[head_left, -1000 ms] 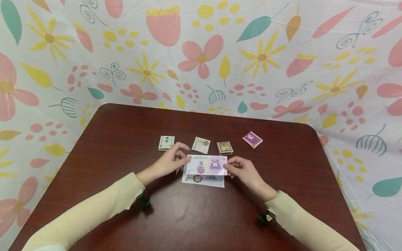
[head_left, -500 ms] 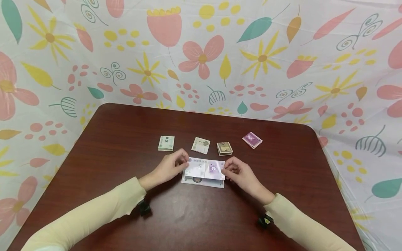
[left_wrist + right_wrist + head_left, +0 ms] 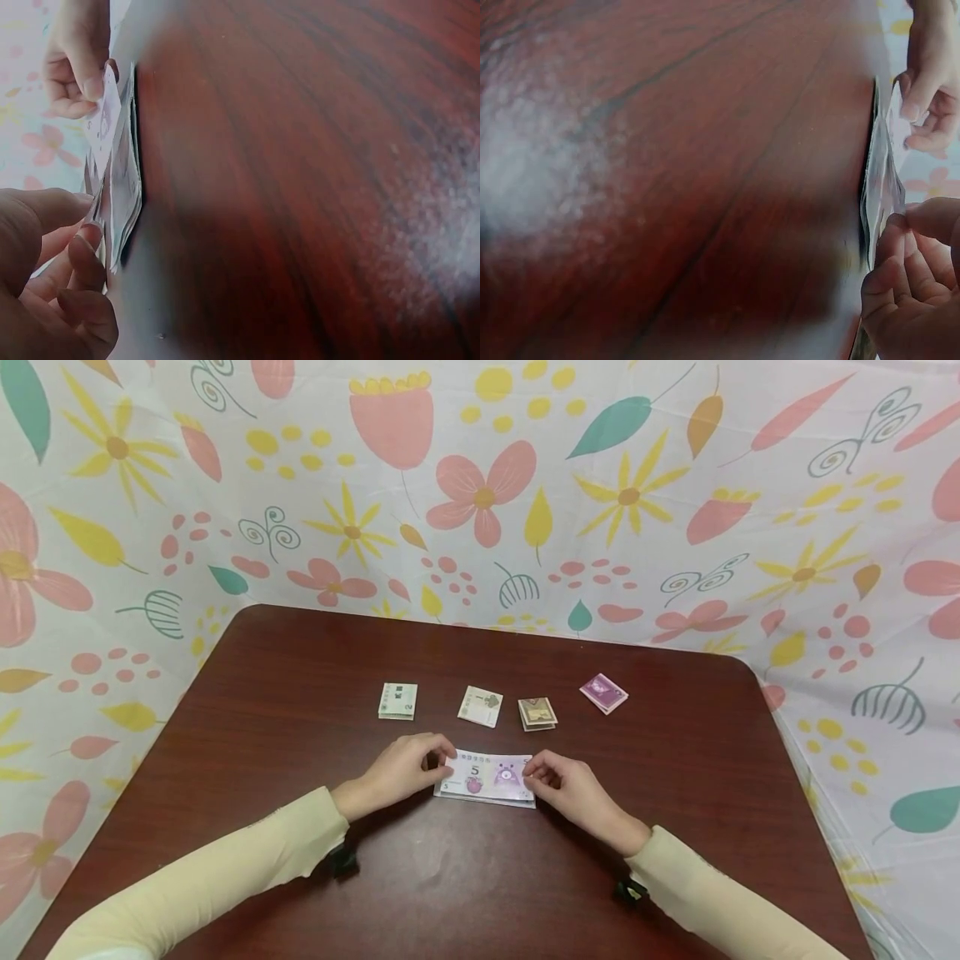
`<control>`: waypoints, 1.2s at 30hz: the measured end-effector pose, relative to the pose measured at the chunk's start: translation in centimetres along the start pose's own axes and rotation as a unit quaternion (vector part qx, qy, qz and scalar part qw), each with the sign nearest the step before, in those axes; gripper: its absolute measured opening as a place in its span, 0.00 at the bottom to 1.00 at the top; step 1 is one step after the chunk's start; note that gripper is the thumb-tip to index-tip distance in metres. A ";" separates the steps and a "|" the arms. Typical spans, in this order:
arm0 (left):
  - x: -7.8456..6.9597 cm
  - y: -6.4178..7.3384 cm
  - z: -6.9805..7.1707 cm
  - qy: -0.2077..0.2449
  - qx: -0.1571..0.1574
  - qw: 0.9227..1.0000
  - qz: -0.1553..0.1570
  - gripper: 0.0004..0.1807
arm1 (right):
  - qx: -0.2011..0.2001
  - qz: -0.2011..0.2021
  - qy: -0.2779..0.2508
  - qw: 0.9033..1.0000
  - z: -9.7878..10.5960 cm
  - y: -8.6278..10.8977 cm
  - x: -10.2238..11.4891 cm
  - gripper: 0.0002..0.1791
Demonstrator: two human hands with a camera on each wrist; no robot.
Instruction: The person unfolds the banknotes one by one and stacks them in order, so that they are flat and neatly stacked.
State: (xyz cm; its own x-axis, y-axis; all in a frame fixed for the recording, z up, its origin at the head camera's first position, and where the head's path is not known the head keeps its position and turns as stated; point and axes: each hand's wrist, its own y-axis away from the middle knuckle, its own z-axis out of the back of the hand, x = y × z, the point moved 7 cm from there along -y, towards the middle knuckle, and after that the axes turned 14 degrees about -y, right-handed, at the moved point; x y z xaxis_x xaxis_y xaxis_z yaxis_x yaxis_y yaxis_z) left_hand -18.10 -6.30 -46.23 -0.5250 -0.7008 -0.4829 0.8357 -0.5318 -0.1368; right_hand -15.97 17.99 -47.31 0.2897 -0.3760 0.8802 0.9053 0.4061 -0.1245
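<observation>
A white and purple play banknote [image 3: 489, 772] marked 5 lies level over a bluish banknote stack [image 3: 129, 176] in the middle of the table. My left hand [image 3: 401, 770] pinches the left end of the 5 note between thumb and fingers. At its right end, my right hand [image 3: 583, 789] pinches the same note. In the left wrist view the 5 note stands slightly apart from the stack under it. Only a thin front strip of that stack shows in the head view.
Behind the hands lie a folded green note [image 3: 397, 702], a pale note [image 3: 480, 707], a folded brown note [image 3: 536, 713] and a folded purple note [image 3: 603, 693]. A flowered cloth [image 3: 480, 568] hangs around the dark wooden table [image 3: 442, 893].
Both hands have brought the 5 note down and toward the person, so it now covers most of the bluish banknote under it. The folded notes behind have stayed put.
</observation>
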 end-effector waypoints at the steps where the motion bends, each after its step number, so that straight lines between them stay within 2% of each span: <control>1: 0.0 0.0 0.0 -0.003 0.001 1.000 -0.001 0.09 | 0.003 0.000 0.002 1.000 -0.1 0.0 0.0 0.07; 8: 0.1 0.0 -0.1 -0.021 0.005 1.000 0.000 0.10 | 0.013 0.006 0.013 1.000 -0.2 -0.1 0.3 0.07; 18: 0.2 0.1 -0.9 -0.062 0.023 0.998 0.022 0.10 | 0.023 0.001 0.048 0.999 -0.7 -0.3 0.3 0.06; 36: 0.1 0.1 -1.3 -0.096 0.015 0.995 0.024 0.10 | 0.030 0.005 0.070 0.997 -1.2 -0.6 0.5 0.06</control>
State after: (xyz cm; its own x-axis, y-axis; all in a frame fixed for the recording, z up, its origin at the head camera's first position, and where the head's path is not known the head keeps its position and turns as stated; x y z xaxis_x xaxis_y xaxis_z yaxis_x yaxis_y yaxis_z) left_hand -17.84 -5.83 -47.45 -0.5087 -0.8015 -0.3144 0.8565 -0.5081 -0.0906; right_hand -15.98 16.58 -47.33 0.3427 -0.4832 0.8057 0.8834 0.4576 -0.1013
